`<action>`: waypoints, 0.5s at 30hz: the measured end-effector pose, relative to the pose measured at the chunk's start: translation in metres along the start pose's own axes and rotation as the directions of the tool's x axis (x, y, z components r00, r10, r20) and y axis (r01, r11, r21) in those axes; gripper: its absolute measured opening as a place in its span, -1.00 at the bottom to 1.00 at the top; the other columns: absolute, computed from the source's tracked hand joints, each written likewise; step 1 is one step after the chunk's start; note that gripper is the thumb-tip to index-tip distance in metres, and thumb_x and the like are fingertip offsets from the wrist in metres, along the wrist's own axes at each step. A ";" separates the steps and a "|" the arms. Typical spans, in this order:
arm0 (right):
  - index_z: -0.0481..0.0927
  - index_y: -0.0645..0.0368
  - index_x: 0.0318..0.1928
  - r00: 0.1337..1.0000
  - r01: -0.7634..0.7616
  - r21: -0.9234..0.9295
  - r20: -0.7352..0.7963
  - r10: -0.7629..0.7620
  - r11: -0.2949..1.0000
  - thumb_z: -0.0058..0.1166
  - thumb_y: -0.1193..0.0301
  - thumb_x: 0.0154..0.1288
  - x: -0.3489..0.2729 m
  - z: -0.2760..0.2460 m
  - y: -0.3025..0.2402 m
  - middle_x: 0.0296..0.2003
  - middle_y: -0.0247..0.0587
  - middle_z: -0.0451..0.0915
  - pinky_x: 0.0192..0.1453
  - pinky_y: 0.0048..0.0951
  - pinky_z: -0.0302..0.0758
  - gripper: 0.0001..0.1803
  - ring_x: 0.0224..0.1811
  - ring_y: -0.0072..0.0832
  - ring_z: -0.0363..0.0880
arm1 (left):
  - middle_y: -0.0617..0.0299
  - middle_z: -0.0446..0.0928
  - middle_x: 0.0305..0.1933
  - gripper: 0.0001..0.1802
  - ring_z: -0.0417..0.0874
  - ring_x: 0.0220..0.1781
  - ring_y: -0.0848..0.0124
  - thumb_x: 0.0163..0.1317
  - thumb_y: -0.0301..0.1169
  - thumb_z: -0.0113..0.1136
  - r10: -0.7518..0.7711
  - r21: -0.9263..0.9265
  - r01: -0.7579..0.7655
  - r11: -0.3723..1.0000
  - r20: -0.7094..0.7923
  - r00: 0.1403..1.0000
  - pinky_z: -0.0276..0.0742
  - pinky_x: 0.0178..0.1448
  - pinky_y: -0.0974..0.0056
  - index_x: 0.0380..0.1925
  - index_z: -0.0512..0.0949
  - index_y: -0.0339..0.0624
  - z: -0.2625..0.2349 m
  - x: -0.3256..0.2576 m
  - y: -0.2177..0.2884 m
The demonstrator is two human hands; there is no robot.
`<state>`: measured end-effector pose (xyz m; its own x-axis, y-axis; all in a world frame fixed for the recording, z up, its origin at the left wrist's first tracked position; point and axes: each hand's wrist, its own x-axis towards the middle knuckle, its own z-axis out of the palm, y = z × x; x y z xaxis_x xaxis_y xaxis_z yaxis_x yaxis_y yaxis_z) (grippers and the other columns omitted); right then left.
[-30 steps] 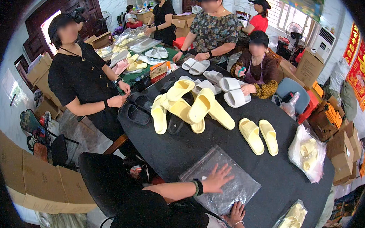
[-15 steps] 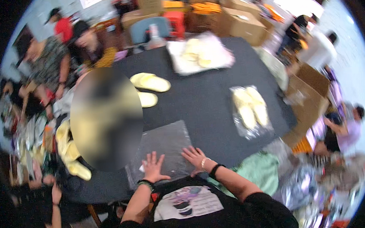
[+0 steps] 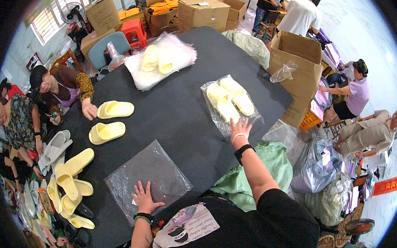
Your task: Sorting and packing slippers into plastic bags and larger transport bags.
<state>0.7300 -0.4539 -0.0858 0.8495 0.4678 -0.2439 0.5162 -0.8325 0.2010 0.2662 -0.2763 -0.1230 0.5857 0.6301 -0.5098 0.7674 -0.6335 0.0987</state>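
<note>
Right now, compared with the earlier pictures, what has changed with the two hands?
The right hand has left the flat clear bag and moved forward and right, to the near end of the bagged yellow slippers; whether it grips them is unclear. The left hand stays spread on the flat bag.

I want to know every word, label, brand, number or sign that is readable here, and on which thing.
Black shirt: lettering on its printed panel; wording not copied here.
Red banner, right edge: marks, too small to read.
Cardboard box, top centre: faint print, too small to read.
Clear bag under the left hand: small white mark, no readable text.
</note>
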 end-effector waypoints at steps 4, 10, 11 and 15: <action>0.50 0.07 0.13 0.977 -0.134 0.335 0.204 0.067 0.933 0.01 0.38 0.26 0.026 0.027 0.034 0.10 0.04 0.54 0.18 -0.05 0.47 -0.60 0.17 -0.04 0.50 | -0.01 -0.44 0.56 0.47 -0.39 0.56 -0.14 -0.51 0.24 0.54 0.000 0.002 0.000 1.000 -0.030 1.000 -0.26 0.44 -0.39 0.46 -0.09 0.21 0.001 0.002 0.004; 0.51 0.25 -0.32 0.869 0.389 0.560 -0.487 -0.089 0.731 -0.02 0.39 0.26 0.030 -0.027 0.019 -0.42 0.21 0.59 -0.19 -0.01 0.50 -0.84 -0.31 0.11 0.58 | -0.04 -0.40 0.56 0.46 -0.37 0.55 -0.15 -0.50 0.18 0.57 0.009 -0.029 -0.010 1.000 -0.041 0.999 -0.33 0.44 -0.41 0.46 -0.09 0.21 -0.006 -0.002 0.005; 0.50 0.25 -0.32 0.819 0.479 0.583 -0.566 -0.095 0.656 -0.01 0.41 0.25 0.023 -0.055 0.007 -0.43 0.20 0.59 -0.21 0.00 0.49 -0.85 -0.33 0.11 0.58 | -0.04 -0.40 0.56 0.46 -0.37 0.55 -0.15 -0.50 0.18 0.57 -0.010 -0.039 0.008 0.999 -0.040 0.999 -0.33 0.44 -0.41 0.46 -0.09 0.21 -0.004 -0.005 0.003; 0.51 0.26 -0.38 0.719 0.611 0.517 -0.679 -0.146 0.600 0.04 0.46 0.20 0.000 -0.145 -0.011 -0.45 0.14 0.60 -0.28 -0.05 0.50 -0.89 -0.36 0.08 0.59 | -0.06 -0.38 0.56 0.42 -0.37 0.55 -0.16 -0.51 0.16 0.58 0.003 -0.065 -0.006 0.998 -0.059 0.998 -0.35 0.43 -0.41 0.45 -0.01 0.21 -0.008 -0.008 0.002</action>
<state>0.7401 -0.4015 0.0490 0.6094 0.6598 0.4397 0.7719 -0.3669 -0.5192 0.2658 -0.2788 -0.1119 0.6021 0.6541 -0.4578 0.7790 -0.6069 0.1574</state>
